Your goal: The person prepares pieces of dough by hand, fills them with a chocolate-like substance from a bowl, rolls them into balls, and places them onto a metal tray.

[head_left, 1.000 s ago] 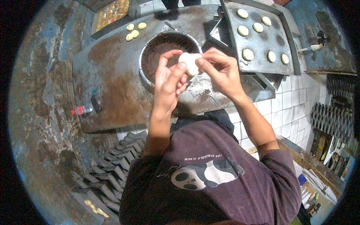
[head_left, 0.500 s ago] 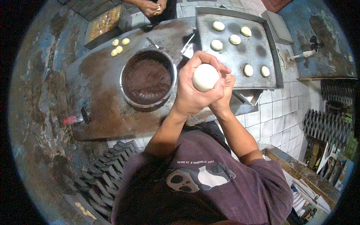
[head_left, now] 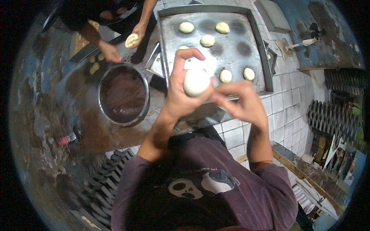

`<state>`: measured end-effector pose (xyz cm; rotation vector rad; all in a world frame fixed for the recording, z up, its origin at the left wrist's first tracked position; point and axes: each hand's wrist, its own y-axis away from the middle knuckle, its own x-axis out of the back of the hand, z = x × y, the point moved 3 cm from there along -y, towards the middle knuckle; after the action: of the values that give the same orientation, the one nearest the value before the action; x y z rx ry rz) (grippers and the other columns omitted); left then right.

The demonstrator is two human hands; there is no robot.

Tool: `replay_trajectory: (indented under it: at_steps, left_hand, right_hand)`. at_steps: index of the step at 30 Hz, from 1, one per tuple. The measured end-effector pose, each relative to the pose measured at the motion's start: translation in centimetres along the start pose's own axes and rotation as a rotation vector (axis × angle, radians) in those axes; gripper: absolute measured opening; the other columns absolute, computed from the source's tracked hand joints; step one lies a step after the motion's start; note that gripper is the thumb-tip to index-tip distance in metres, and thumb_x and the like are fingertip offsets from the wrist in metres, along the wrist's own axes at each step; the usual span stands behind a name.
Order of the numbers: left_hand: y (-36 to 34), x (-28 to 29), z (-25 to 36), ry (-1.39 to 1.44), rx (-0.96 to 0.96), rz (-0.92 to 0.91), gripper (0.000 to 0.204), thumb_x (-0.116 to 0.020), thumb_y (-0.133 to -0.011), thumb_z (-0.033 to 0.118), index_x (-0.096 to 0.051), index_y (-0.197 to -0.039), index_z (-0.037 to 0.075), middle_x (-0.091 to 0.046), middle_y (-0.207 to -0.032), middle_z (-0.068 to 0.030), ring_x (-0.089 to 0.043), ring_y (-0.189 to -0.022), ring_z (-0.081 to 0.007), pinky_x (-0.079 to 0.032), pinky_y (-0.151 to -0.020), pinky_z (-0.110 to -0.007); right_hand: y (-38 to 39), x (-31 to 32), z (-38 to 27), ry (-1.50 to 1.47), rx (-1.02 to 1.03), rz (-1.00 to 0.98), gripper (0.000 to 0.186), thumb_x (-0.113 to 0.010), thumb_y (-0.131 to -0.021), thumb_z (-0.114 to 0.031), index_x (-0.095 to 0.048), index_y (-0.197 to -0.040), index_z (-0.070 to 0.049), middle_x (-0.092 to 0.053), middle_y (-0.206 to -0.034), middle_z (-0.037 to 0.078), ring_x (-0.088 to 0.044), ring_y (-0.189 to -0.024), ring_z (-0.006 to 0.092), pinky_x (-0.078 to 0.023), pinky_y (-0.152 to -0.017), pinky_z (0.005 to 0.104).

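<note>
A smooth, pale dough ball [head_left: 196,82] rests in my left hand [head_left: 178,96], the thumb and fingers curled around it. Just to its right is my right hand [head_left: 247,102], slightly blurred, with thumb and index finger drawn together near the ball. Whatever is between those fingertips, if anything, I cannot make out. Beyond both hands lies a large metal baking tray [head_left: 256,27], where several round dough balls [head_left: 207,41] sit spaced apart. One of them is partly hidden behind my left hand.
A metal pot of dark brown crumbly filling [head_left: 123,92] stands on the worn table at left. Across the table, a co-worker's hand [head_left: 138,31] holds an opened dough piece [head_left: 132,41]; their other hand [head_left: 110,52] is above the pot's rim. Small dough pieces [head_left: 95,68] lie nearby.
My right hand has come away from the left, moving right. The ball stays in my left hand. The co-worker has leaned in toward the pot with a dough piece. The view has shifted.
</note>
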<state>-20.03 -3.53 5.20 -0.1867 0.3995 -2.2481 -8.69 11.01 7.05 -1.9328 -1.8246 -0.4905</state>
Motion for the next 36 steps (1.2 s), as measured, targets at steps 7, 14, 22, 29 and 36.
replay_trajectory:
  at_steps: [7,14,22,29,36]
  left_hand:
    - [-5.9,-8.8,-10.1,-0.105,0.056,-0.264,0.063,-0.081,-0.076,0.002,-0.043,-0.125,0.011,-0.072,-0.087,-0.0189,-0.074,-0.091,-0.0428,-0.058,-0.074,-0.046]
    - [-9.4,-10.6,-13.2,-0.379,0.076,-0.266,0.099,-0.089,-0.072,0.029,-0.027,-0.148,0.017,-0.069,-0.114,-0.0252,-0.071,-0.099,-0.0451,-0.056,-0.089,-0.049]
    - [-3.3,-0.8,-9.9,-0.321,0.346,-0.013,0.087,-0.084,-0.081,0.008,-0.029,-0.148,0.007,-0.062,-0.120,-0.0114,-0.054,-0.068,-0.0117,-0.048,-0.067,-0.026]
    - [4.3,6.1,-7.4,-0.272,0.339,0.338,0.081,-0.077,-0.084,-0.007,-0.031,-0.148,0.011,-0.060,-0.117,-0.0104,-0.035,-0.062,-0.0006,-0.028,-0.055,-0.015]
    - [8.6,8.3,-7.3,-0.173,0.293,0.513,0.070,-0.071,-0.089,-0.009,-0.035,-0.146,0.010,-0.059,-0.112,-0.0086,-0.037,-0.065,-0.0008,-0.029,-0.060,-0.015]
  right_hand:
    - [-1.4,5.7,6.9,-0.103,-0.142,0.281,0.045,-0.087,-0.080,-0.012,-0.072,-0.122,-0.003,-0.070,-0.117,0.009,-0.069,-0.108,0.0183,-0.061,-0.091,0.0342]
    - [-1.7,12.4,20.8,-0.054,-0.356,0.341,0.041,-0.079,-0.088,-0.018,-0.070,-0.123,0.000,-0.074,-0.115,0.011,-0.072,-0.102,0.0193,-0.057,-0.091,0.0320]
    - [-3.2,7.7,26.7,1.037,-0.063,-0.034,0.086,-0.042,-0.105,-0.055,-0.034,-0.149,0.018,-0.029,-0.161,0.034,-0.023,-0.155,0.0429,-0.023,-0.126,0.0491]
    - [-5.2,13.3,25.4,-0.035,-0.382,0.034,0.076,-0.018,-0.112,-0.053,-0.018,-0.162,0.004,-0.016,-0.171,0.021,-0.008,-0.160,0.0280,-0.010,-0.129,0.0365]
    - [-6.8,10.2,26.9,0.379,-0.326,-0.284,0.081,-0.047,-0.106,-0.053,-0.029,-0.159,0.004,-0.022,-0.168,0.026,-0.018,-0.158,0.0387,-0.017,-0.128,0.0488]
